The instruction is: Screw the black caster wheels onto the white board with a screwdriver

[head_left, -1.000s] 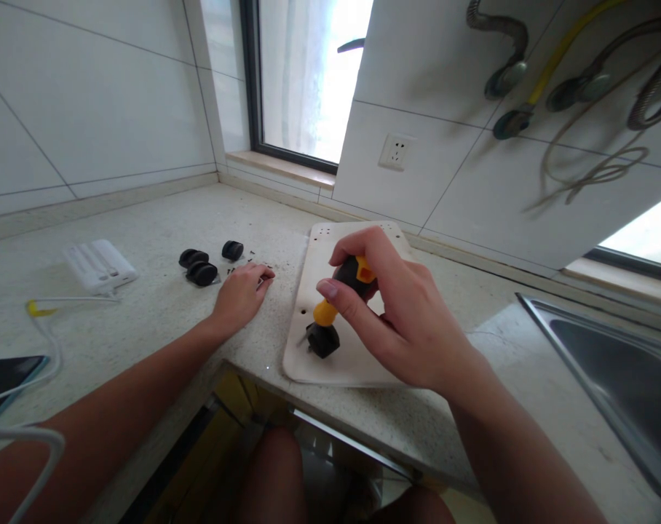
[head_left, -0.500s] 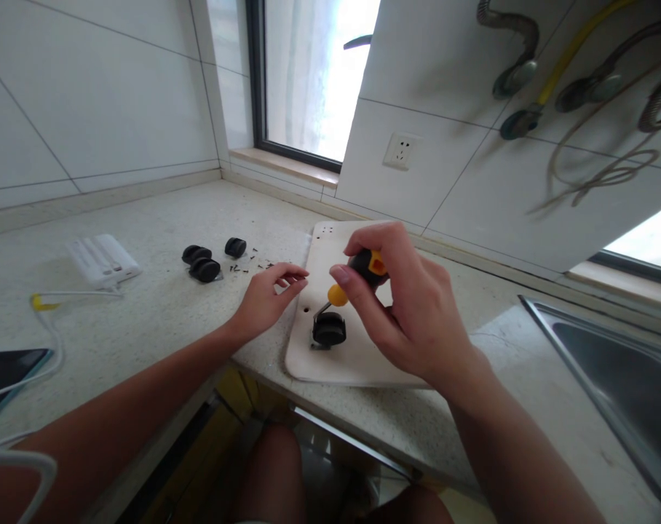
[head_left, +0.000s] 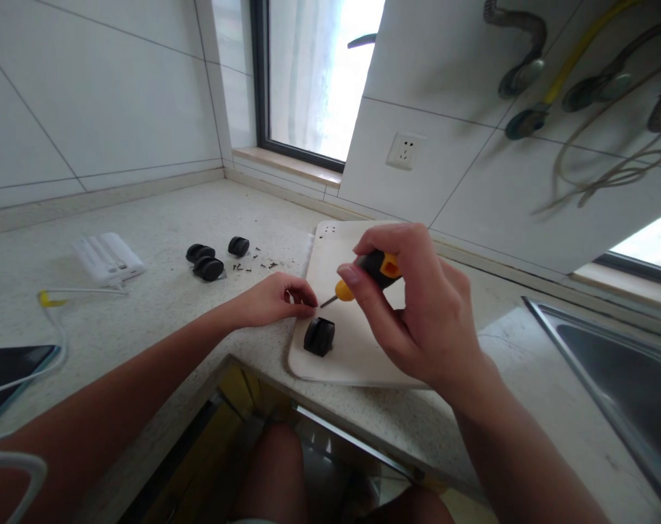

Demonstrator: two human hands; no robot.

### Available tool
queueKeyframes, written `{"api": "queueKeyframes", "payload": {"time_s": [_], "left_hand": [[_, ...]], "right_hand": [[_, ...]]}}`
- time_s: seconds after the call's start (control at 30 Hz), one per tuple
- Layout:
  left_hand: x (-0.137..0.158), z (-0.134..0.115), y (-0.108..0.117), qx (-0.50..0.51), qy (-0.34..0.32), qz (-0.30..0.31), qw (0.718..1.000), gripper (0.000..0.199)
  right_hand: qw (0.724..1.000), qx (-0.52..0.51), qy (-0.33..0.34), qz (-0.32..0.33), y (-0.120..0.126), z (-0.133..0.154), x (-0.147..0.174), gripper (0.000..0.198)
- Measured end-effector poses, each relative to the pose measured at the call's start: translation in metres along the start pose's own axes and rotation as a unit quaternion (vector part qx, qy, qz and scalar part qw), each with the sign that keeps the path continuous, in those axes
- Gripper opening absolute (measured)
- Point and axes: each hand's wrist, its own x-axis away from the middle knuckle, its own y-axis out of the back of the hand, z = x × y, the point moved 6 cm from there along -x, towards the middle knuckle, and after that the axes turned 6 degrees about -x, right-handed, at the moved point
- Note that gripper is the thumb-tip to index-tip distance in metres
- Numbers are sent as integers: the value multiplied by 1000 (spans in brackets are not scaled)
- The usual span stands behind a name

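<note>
My right hand (head_left: 426,313) grips a yellow-and-black screwdriver (head_left: 344,291), its shaft slanting down to the left over a white board (head_left: 363,349). Just left of the screwdriver's tip, my left hand (head_left: 273,300) is closed with thumb and fingertips together above the board's left edge; what they pinch, if anything, is too small to make out. A black twin-wheel caster (head_left: 319,336) stands on the near left part of the board, slightly below the tip and touched by neither hand. Small dark holes show in the board's far left corner.
More black casters (head_left: 207,268) lie on the counter to the left, with several loose screws (head_left: 243,268) beside them. A white power bank (head_left: 109,258) with a cable sits farther left. At the right is a metal sink (head_left: 598,386). Hoses (head_left: 527,44) hang on the back wall.
The screwdriver's tip has lifted away from the caster, and the right hand has shifted slightly right. The caster has turned. My left hand has moved in toward the tip, its fingers closing.
</note>
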Motion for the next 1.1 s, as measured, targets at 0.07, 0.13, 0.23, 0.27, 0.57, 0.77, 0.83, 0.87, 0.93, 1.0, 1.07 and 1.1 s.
{"api": "queueKeyframes", "payload": {"time_s": [0.07, 0.13, 0.23, 0.27, 0.57, 0.77, 0.83, 0.87, 0.93, 1.0, 1.07, 1.1], "left_hand": [[0, 0, 2, 2, 4, -11, 1000, 19], [1, -1, 4, 3, 6, -22, 1000, 20], [1, -2, 4, 6, 5, -25, 1000, 21], [1, -2, 4, 8, 5, -25, 1000, 21], [0, 0, 0, 35, -7, 11, 999, 16], [2, -2, -4, 71, -11, 45, 996, 12], [2, -2, -4, 82, -14, 49, 995, 10], [3, -3, -4, 85, -15, 50, 995, 10], [3, -4, -4, 84, -15, 53, 995, 8], [4, -4, -3, 76, -13, 60, 995, 9], [5, -5, -4, 75, -9, 65, 995, 10], [5, -5, -4, 78, -7, 65, 995, 10]], "right_hand": [[1000, -18, -1, 17, -3, 0, 0, 13], [999, -35, -6, 20, -4, 0, 0, 14], [998, -58, -25, 17, -3, 0, 0, 14], [997, -63, -28, 19, -3, 0, 0, 14], [1000, -25, -11, -8, 0, 3, 0, 15], [1000, -20, -14, -6, -2, 4, 1, 11], [1000, -12, -9, -14, 0, 5, 1, 11], [1000, -8, -7, -14, 0, 5, 1, 11], [1000, -1, -1, -12, 0, 6, 1, 9], [1000, 3, 10, -14, 0, 8, 1, 8], [1000, 6, 21, -20, 0, 10, 1, 10], [999, 6, 25, -22, 0, 11, 1, 11]]}}
